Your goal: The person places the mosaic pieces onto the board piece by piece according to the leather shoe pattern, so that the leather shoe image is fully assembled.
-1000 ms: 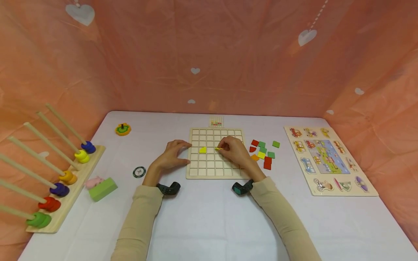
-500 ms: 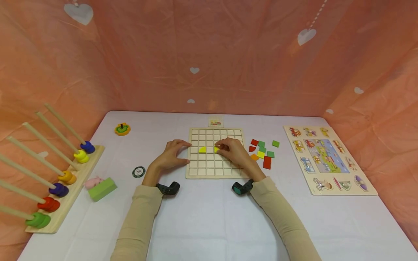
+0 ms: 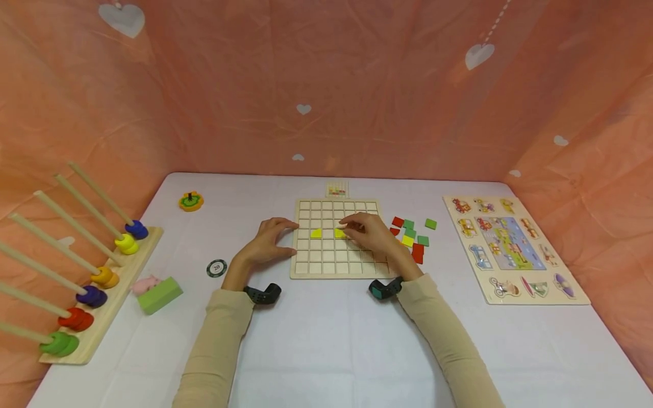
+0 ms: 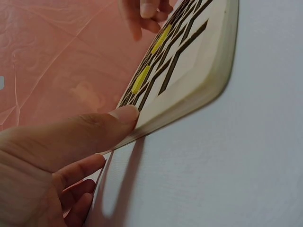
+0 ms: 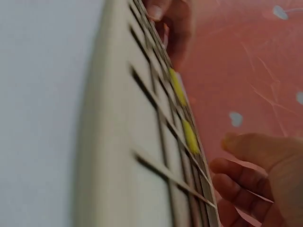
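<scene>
Pale wood, the gridded board (image 3: 329, 268) bears two yellow tiles (image 3: 316, 233); the right hand (image 3: 373, 231) hovers loosely parted, the left hand (image 3: 264, 241) (thumb touching the board's edge) stands wide.

And up it went, a creased salmon-pink curtain (image 3: 388, 102), walling in the back and both sides, dotted with white hearts (image 3: 124, 20)! Below spread the white table (image 3: 316, 351), far corners rounded, under soft light.

Pale wooden grid board (image 3: 316, 267), dark-lined, with two yellow tiles (image 3: 316, 233).
Loose tiles (image 3: 410, 233): red, green, yellow. Peach backdrop (image 3: 388, 113), white hearts (image 3: 304, 109).
</scene>
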### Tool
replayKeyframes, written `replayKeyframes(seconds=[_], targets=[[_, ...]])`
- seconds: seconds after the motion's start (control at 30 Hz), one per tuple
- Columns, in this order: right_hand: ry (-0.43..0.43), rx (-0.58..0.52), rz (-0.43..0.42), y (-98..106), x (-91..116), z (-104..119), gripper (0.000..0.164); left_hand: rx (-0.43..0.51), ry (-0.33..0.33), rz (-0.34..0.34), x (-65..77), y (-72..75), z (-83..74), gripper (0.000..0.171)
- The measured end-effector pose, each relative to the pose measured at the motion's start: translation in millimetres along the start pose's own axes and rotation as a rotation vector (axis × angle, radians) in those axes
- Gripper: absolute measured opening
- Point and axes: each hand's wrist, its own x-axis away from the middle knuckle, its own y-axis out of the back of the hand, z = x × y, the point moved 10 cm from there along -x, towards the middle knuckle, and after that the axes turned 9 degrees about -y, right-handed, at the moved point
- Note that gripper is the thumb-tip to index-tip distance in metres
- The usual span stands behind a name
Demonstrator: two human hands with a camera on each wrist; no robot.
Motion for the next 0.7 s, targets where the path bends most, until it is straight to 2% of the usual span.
replayKeyframes(seconds=[0.17,0.4,0.7], targets=[[0.011,-0.016,-0.059,27.2,6.7,-6.6,0.023,-0.001,0.007,-0.002,-0.6,-0.1,1.4,0.059],[-0.079,-0.022,-0.109,63.8,25.6,-31.5,0.022,0.000,0.007,-0.001,-0.8,-0.6,1.5,0.059],[-0.169,0.042,-0.075,80.6,47.9,-61.9,0.018,-0.003,0.008,0.000,-1.8,-1.0,1.3,0.059]])
